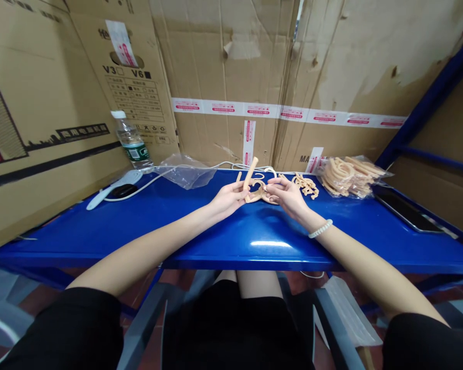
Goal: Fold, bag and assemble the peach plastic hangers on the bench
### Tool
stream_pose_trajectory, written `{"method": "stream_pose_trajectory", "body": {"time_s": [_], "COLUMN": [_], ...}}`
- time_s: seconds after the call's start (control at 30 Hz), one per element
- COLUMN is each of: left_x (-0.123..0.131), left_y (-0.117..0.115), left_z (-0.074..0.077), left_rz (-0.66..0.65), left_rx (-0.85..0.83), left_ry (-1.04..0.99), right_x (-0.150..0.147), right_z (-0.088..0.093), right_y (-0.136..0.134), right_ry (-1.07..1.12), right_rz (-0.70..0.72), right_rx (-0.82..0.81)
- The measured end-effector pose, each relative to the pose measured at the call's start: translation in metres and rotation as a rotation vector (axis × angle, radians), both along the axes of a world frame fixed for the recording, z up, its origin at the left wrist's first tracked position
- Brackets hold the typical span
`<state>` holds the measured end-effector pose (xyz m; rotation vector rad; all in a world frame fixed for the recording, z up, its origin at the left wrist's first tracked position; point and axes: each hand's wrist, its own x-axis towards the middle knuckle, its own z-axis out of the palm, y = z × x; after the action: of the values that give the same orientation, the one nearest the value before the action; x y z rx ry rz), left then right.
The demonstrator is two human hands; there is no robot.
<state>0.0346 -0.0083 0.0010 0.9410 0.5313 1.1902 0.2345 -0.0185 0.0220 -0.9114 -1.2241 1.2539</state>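
Observation:
My left hand [231,198] is closed around a tan, wood-coloured rod [250,172] that stands up at a slant. Close by on the right, my right hand [287,195] is pinched at the fingertips over tan curved pieces [257,195] that form loops between both hands. Whether these loops join the rod, I cannot tell. Any small part within the right fingertips is too small to make out. Behind the hands lie more tan arcs [270,170], and right of them a scatter of small tan connector-like pieces [308,186].
A clear plastic bag of tan pieces [347,177] lies at the right, near a dark flat phone or tablet [407,209]. At the left are a water bottle [133,141], a pale-blue handled object [113,189] and an empty plastic bag [187,172]. Cardboard [224,67] walls the blue table [216,244].

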Motion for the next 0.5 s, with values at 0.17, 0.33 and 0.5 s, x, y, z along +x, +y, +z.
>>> {"method": "stream_pose_trajectory", "body": {"time_s": [0.17, 0.33, 0.5], "left_x": [-0.001, 0.0, 0.002], "left_y": [-0.001, -0.001, -0.003], "left_z": [-0.005, -0.012, -0.015], "left_rz": [0.074, 0.139, 0.257], "left_rx": [0.073, 0.239, 0.366], "left_ry": [0.038, 0.08, 0.178], "right_x": [-0.001, 0.001, 0.001], "right_z": [-0.007, -0.01, -0.01], "right_y": [0.001, 0.004, 0.005], "right_ry": [0.031, -0.032, -0.064], "right_rz": [0.027, 0.117, 0.187], "right_rx": [0.007, -0.006, -0.001]}}
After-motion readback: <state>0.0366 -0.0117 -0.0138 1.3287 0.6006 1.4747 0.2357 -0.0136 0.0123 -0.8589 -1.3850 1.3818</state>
